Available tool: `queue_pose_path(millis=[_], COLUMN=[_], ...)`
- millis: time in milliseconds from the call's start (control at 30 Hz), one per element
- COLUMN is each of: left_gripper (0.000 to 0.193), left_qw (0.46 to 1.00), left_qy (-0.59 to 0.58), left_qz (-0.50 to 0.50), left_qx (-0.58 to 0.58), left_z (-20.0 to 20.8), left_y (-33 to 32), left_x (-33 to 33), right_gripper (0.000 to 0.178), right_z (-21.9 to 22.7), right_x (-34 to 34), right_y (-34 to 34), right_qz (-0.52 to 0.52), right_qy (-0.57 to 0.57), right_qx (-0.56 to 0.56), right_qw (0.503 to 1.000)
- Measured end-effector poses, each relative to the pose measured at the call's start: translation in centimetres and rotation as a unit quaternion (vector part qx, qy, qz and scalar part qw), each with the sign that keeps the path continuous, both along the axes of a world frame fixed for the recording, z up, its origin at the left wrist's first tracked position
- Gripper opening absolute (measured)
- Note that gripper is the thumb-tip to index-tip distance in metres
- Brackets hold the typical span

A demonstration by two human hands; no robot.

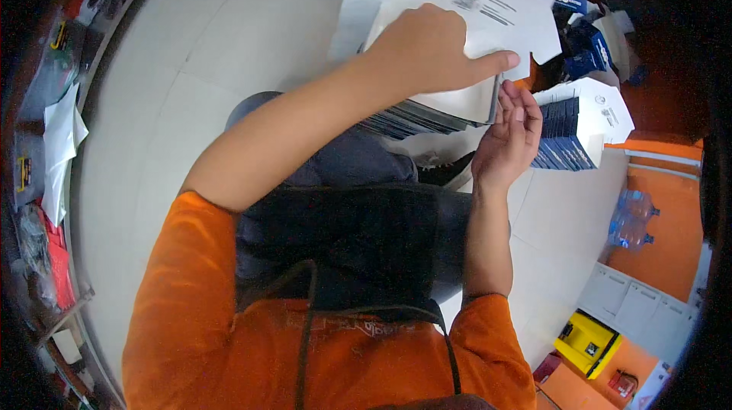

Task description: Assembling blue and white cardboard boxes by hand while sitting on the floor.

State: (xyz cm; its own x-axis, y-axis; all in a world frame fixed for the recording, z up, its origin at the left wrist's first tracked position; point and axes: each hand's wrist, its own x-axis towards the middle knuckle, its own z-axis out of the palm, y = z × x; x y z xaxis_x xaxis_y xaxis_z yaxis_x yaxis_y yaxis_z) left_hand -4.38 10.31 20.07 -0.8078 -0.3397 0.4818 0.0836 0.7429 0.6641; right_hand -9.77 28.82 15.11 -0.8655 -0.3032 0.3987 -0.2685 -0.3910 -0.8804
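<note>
While the left hand (pixel 428 45) reaches across the stack of flat cartons (pixel 427 120), its fingers bend down and its thumb sticks out to the right; fingertips hidden, can't tell what they pinch. Right hand (pixel 509 139) is at the stack's right corner, fingers loosely curled; can't tell if it grips. Stack is in front of the person, printed white flap (pixel 496 25) on its far side. Second stack (pixel 560 135) just right.
</note>
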Motion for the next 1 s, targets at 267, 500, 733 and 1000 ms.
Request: queue_pose_path(millis=[267, 500, 733, 1000], left_gripper=[0.05, 0.035, 0.029, 0.032], left_qw=[0.95, 0.965, 0.946, 0.921], left_qy=[-0.236, -0.239, -0.311, -0.337], left_qz=[-0.196, -0.097, -0.085, -0.079], left_qx=[0.048, 0.04, -0.026, -0.178], left_z=[1.1, 5.3, 4.0, 4.6], left_y=[-1.1, -0.4, 1.0, 2.1], left_x=[-3.8, -2.3, -3.6, -5.6], right_gripper=[0.029, 0.033, 0.042, 0.051], right_z=[0.3, -2.8, -3.2, -1.0], right_x=[-0.4, -1.9, -2.4, -4.2], right_y=[0.1, -1.4, -0.9, 0.7], right_qz=[0.021, -0.046, -0.119, 0.068], right_qy=[-0.031, 0.165, 0.207, 0.098], right_qx=[-0.018, 0.281, 0.41, 0.472], right_qw=[0.999, 0.944, 0.88, 0.874])
